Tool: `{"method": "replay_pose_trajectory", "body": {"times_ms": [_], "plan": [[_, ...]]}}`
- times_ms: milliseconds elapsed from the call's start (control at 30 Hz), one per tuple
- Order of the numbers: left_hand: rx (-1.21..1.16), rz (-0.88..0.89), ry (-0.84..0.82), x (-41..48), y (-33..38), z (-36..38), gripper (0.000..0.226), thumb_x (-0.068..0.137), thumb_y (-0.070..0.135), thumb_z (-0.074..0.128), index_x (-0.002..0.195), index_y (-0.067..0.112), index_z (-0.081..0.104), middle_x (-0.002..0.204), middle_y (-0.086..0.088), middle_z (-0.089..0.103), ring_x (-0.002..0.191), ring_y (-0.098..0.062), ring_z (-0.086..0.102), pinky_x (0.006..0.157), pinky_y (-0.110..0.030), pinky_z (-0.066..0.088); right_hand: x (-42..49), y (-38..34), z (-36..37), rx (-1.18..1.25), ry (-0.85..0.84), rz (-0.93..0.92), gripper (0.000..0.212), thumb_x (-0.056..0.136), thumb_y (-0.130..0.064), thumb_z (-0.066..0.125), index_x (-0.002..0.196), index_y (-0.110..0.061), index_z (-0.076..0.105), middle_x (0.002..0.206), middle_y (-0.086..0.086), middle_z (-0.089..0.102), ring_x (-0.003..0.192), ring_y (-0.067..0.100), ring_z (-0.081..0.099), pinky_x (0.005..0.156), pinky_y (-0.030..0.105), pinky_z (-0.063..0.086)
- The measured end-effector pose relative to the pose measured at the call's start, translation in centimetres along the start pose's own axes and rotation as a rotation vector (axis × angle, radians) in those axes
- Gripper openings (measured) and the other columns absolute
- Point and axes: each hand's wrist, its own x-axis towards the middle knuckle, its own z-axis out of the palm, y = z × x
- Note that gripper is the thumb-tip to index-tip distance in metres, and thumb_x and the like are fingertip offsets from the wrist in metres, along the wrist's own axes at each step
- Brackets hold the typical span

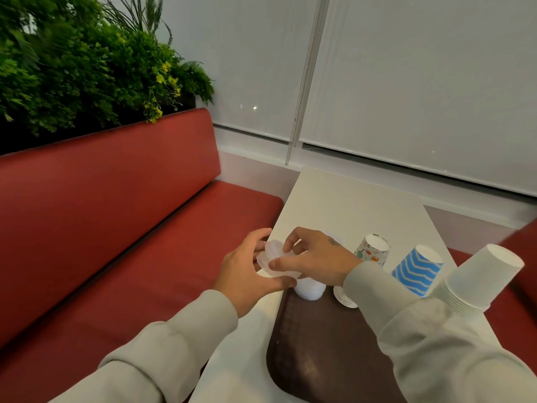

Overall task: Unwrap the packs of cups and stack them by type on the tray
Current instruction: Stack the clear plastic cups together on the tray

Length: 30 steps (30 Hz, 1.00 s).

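Note:
A dark brown tray lies on the white table. Both hands hold a stack of clear plastic cups above the tray's far left corner: my left hand grips it from the left, my right hand pinches it from the right. Under them an upside-down stack of clear cups stands on the tray. Further right stand upside-down stacks: a patterned one, a blue zigzag one and a plain white one. My right sleeve hides their bases.
A red bench seat runs along the table's left side, with green plants behind its backrest. Window blinds and a hanging cord close off the far side. Another red seat shows at the right edge.

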Motion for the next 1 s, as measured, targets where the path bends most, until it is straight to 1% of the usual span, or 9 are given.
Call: {"method": "replay_pose_trajectory", "body": {"times_ms": [100, 200, 267, 333, 467, 533, 633, 800, 1000], "plan": [[-0.01, 0.0, 0.008, 0.3, -0.5, 0.3, 0.083, 0.06, 0.036, 0.094, 0.124, 0.049, 0.043, 0.117, 0.022, 0.06, 0.105, -0.005, 0.061, 0.074, -0.007, 0.049, 0.4, 0.4, -0.9, 0.042, 0.035, -0.004, 0.043, 0.061, -0.058, 0.078, 0.093, -0.035, 0.061, 0.099, -0.009, 0.067, 0.093, 0.015, 0.067, 0.09, 0.042, 0.057], [0.0, -0.009, 0.02, 0.7, -1.0, 0.5, 0.085, 0.059, 0.039, 0.094, 0.129, 0.044, 0.046, 0.121, 0.019, 0.059, 0.107, 0.0, 0.058, 0.078, -0.006, 0.044, 0.9, 0.8, -2.5, 0.031, 0.109, -0.004, 0.039, 0.066, -0.054, 0.079, 0.094, -0.035, 0.061, 0.101, -0.011, 0.065, 0.097, 0.014, 0.065, 0.091, 0.04, 0.053], [0.018, -0.014, 0.03, 0.9, -1.4, 0.6, 0.085, 0.059, 0.04, 0.093, 0.129, 0.043, 0.046, 0.119, 0.02, 0.058, 0.103, 0.006, 0.056, 0.075, -0.002, 0.041, 1.3, 1.1, -3.7, 0.041, 0.201, 0.003, 0.038, 0.07, -0.052, 0.079, 0.097, -0.034, 0.06, 0.107, -0.009, 0.063, 0.101, 0.015, 0.063, 0.086, 0.036, 0.052], [0.022, -0.023, 0.04, 1.1, -1.9, 0.6, 0.083, 0.058, 0.039, 0.094, 0.126, 0.044, 0.047, 0.117, 0.021, 0.057, 0.1, 0.012, 0.054, 0.071, 0.001, 0.04, 1.6, 1.5, -4.5, 0.005, 0.282, 0.024, 0.041, 0.073, -0.051, 0.078, 0.104, -0.032, 0.059, 0.116, -0.008, 0.058, 0.106, 0.017, 0.056, 0.078, 0.033, 0.044], [0.023, -0.042, 0.059, 1.5, -3.0, 0.6, 0.081, 0.058, 0.038, 0.094, 0.125, 0.041, 0.05, 0.116, 0.018, 0.06, 0.102, 0.011, 0.054, 0.074, -0.001, 0.042, 2.6, 2.7, -5.2, -0.055, 0.374, 0.067, 0.046, 0.078, -0.047, 0.075, 0.113, -0.025, 0.055, 0.119, -0.003, 0.05, 0.103, 0.02, 0.047, 0.072, 0.03, 0.037], [0.025, -0.049, 0.064, 1.5, -3.4, 0.7, 0.082, 0.057, 0.037, 0.095, 0.127, 0.037, 0.052, 0.117, 0.016, 0.061, 0.104, 0.007, 0.056, 0.078, -0.003, 0.042, 3.2, 3.4, -5.1, -0.099, 0.366, 0.1, 0.047, 0.079, -0.046, 0.074, 0.115, -0.023, 0.054, 0.118, -0.001, 0.048, 0.102, 0.021, 0.046, 0.075, 0.031, 0.038], [0.03, -0.062, 0.065, 1.5, -4.1, 0.7, 0.083, 0.058, 0.036, 0.095, 0.13, 0.034, 0.052, 0.116, 0.017, 0.061, 0.104, 0.005, 0.057, 0.076, -0.002, 0.042, 3.8, 4.6, -4.4, -0.15, 0.331, 0.147, 0.05, 0.081, -0.047, 0.074, 0.119, -0.022, 0.053, 0.116, -0.001, 0.044, 0.103, 0.022, 0.047, 0.079, 0.032, 0.039], [0.029, -0.085, 0.067, 1.6, -4.9, 0.9, 0.084, 0.058, 0.038, 0.094, 0.13, 0.036, 0.052, 0.117, 0.019, 0.061, 0.104, 0.007, 0.056, 0.071, 0.001, 0.042, 4.3, 5.7, -3.1, -0.188, 0.265, 0.206, 0.051, 0.084, -0.049, 0.072, 0.122, -0.021, 0.052, 0.112, 0.001, 0.041, 0.101, 0.024, 0.049, 0.08, 0.033, 0.042], [0.026, -0.089, 0.071, 1.5, -4.8, 1.1, 0.085, 0.058, 0.038, 0.094, 0.13, 0.038, 0.049, 0.119, 0.017, 0.06, 0.104, 0.006, 0.056, 0.074, 0.0, 0.041, 4.4, 6.1, -2.6, -0.22, 0.271, 0.243, 0.052, 0.083, -0.057, 0.067, 0.121, -0.027, 0.049, 0.114, 0.002, 0.042, 0.101, 0.026, 0.049, 0.081, 0.035, 0.04]]}}
